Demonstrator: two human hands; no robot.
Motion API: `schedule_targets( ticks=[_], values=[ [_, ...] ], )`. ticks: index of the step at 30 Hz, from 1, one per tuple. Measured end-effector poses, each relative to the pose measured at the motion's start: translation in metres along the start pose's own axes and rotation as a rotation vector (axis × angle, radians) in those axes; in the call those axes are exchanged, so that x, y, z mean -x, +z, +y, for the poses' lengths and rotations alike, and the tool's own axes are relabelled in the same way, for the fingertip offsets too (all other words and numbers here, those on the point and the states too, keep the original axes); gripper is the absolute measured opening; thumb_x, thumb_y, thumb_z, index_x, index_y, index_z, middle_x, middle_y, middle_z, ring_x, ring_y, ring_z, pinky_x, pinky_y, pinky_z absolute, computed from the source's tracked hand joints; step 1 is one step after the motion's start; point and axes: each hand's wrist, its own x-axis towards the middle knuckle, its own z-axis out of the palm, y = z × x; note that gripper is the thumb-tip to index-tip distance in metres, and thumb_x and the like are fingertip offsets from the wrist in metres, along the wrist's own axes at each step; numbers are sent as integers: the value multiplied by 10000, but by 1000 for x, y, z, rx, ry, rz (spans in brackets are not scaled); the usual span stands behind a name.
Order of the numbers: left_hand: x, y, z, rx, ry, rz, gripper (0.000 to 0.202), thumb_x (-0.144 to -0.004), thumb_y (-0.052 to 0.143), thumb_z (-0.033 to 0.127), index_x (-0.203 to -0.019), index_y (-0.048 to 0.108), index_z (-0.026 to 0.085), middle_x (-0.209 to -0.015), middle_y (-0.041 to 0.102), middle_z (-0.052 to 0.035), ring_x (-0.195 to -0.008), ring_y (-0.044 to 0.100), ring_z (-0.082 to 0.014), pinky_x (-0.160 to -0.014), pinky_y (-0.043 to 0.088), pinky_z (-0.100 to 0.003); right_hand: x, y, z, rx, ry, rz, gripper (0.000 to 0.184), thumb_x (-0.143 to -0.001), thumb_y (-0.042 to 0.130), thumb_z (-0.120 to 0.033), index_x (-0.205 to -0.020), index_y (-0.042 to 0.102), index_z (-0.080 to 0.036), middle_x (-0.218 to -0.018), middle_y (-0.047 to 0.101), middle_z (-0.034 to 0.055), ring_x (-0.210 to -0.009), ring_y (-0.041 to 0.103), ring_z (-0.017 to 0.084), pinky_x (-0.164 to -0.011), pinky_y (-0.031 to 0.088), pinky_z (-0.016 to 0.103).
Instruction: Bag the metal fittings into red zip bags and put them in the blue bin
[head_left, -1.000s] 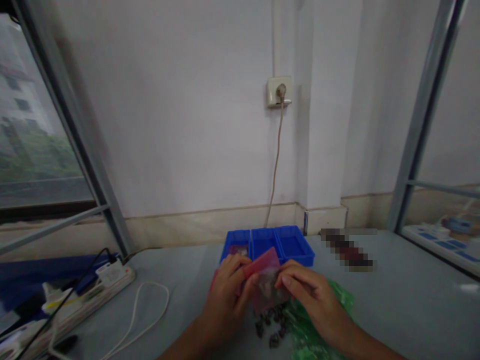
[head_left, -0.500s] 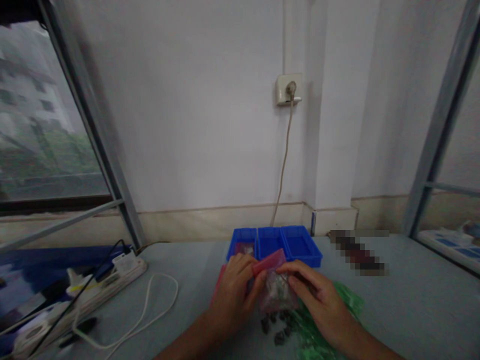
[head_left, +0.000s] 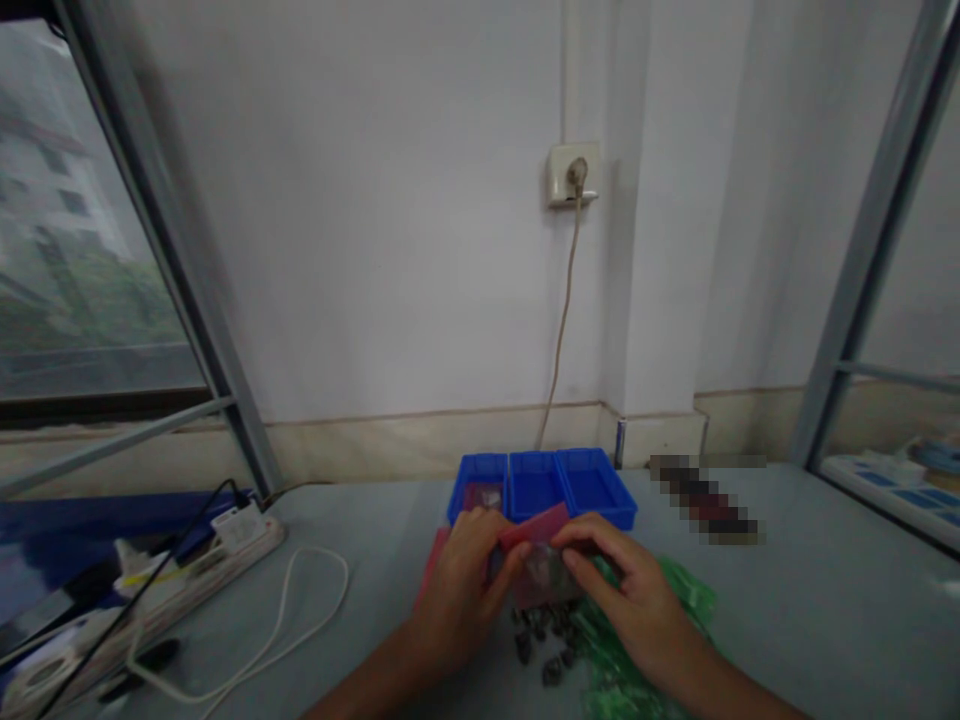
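Both hands pinch a pink translucent plastic bag [head_left: 546, 585] near its upper edge. My left hand [head_left: 466, 575] grips the left side, where a pink flap is folded over. My right hand [head_left: 622, 580] holds the right side between thumb and fingers. Something pale shows through the bag, too blurred to name. Several small dark parts [head_left: 553, 670] lie on the table just below the bag. Crumpled green plastic wrap [head_left: 626, 660] spreads beneath and beside my right hand. More pink plastic [head_left: 431, 570] shows left of my left hand.
A blue three-compartment tray [head_left: 619, 518] stands beyond my hands, with a pink bag [head_left: 480, 495] in its left compartment. On the left lie a power strip [head_left: 262, 540] and a looped white cable [head_left: 345, 580]. A pixelated item [head_left: 705, 500] lies at right.
The bag's pink flap is folded further down, and the bag hangs slightly higher above the dark parts. Both hands keep their hold. The whole view has shifted slightly.
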Motion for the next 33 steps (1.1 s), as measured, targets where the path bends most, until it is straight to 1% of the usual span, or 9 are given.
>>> schedule_targets(
  ticks=[4,7,9,12,14,18,22,25,33],
  values=[
    [2,-1,3,-15,30,-60,160,-1094,628,377,-1071,659,222,-956,672,-26,-870,594,-216,-787,454,-326,1,1,1,-16,28,6,160,-1046,644,-365,-1014,745,-246,-993,744,39,-947,694,246,-853,530,320],
    [1,0,5,-42,42,-57,163,-1095,621,340,-993,649,215,-917,664,-16,-845,592,-209,-779,448,-320,2,2,4,-30,34,4,138,-1048,646,-359,-1063,725,-247,-1049,741,44,-1011,689,250,-897,523,324],
    [-1,0,6,-46,45,-61,174,-1105,598,319,-979,654,213,-898,663,-13,-835,591,-207,-781,446,-322,2,4,6,-46,31,34,91,-1026,674,-338,-1019,685,-248,-991,706,25,-966,673,235,-865,521,308],
    [-1,0,7,-42,55,-66,156,-1110,584,310,-1027,680,218,-922,678,-22,-847,598,-213,-805,459,-332,2,7,10,-87,24,119,163,-988,718,-313,-925,578,-258,-884,606,-20,-852,626,199,-784,510,273],
    [0,0,7,-47,69,-60,149,-1107,588,309,-1038,687,222,-934,688,-29,-847,604,-215,-812,472,-336,2,8,13,-126,46,122,178,-990,727,-314,-984,556,-266,-903,614,-26,-866,634,195,-800,513,270],
    [2,0,8,-67,70,-43,171,-1112,578,319,-1024,690,225,-931,699,-36,-849,617,-217,-825,494,-339,3,7,11,-131,87,43,206,-1013,714,-353,-1172,621,-262,-1024,713,7,-973,678,222,-881,523,297],
    [3,0,8,-2,57,-82,204,-1096,627,419,-1147,691,233,-1028,721,-47,-926,650,-231,-853,518,-348,3,3,4,-23,56,-14,206,-1050,661,-423,-999,721,-233,-952,726,19,-915,671,230,-833,516,298],
    [4,2,5,23,65,-94,279,-1092,634,467,-1261,675,248,-1102,729,-53,-999,666,-244,-903,526,-367,3,2,2,-3,50,8,222,-1055,644,-433,-1007,723,-231,-944,719,17,-902,662,228,-820,510,296],
    [6,7,-1,-18,11,-58,254,-1099,611,465,-1083,699,227,-992,723,-40,-895,669,-229,-834,529,-341,3,5,7,53,89,-15,226,-1061,623,-445,-1104,705,-238,-1074,753,42,-1008,678,259,-868,506,330]
  ],
)
